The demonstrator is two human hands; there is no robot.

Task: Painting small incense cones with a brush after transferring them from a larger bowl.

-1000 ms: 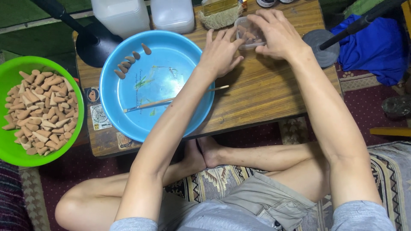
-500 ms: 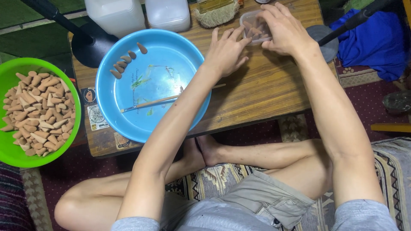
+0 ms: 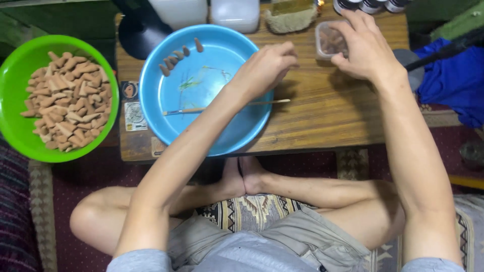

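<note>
- While gripping the small clear plastic container (image 3: 330,41) at the far edge of the wooden table (image 3: 327,113), right hand (image 3: 365,48): thumb on its near wall, other fingers curled over its far side and rim.
- Inside that container, just under the right fingertips: brownish pieces, too blurred to tell apart.
- Left hand (image 3: 264,68), raised over the right rim of the blue bowl (image 3: 201,90): fingers bunched together and curled to a pinch; cannot tell whether anything sits between them.
- Just below the left fingers: thin wooden stick (image 3: 227,107), lying flat across the bowl, one end out over the rim onto the table.
- Well left of the left fingers, along the bowl's far inner wall: short row of brown cones (image 3: 179,55).
- Beyond the bowl, further from the left fingers: green bowl (image 3: 15,126), heaped with tan cones (image 3: 65,100).
- Between the two bowls, on the table's left edge: small rectangular labels (image 3: 132,103), pale with dark printing, one above the other, flat on the wood.
- Past both sets of fingertips, along the table's back edge: two white plastic tubs (image 3: 237,12) and a straw-coloured brush (image 3: 290,17).
- Right of the right fingers, beyond the table: blue cloth (image 3: 448,80).
- Near edge, below both hands: crossed bare legs (image 3: 282,186) on a patterned mat (image 3: 247,211).
</note>
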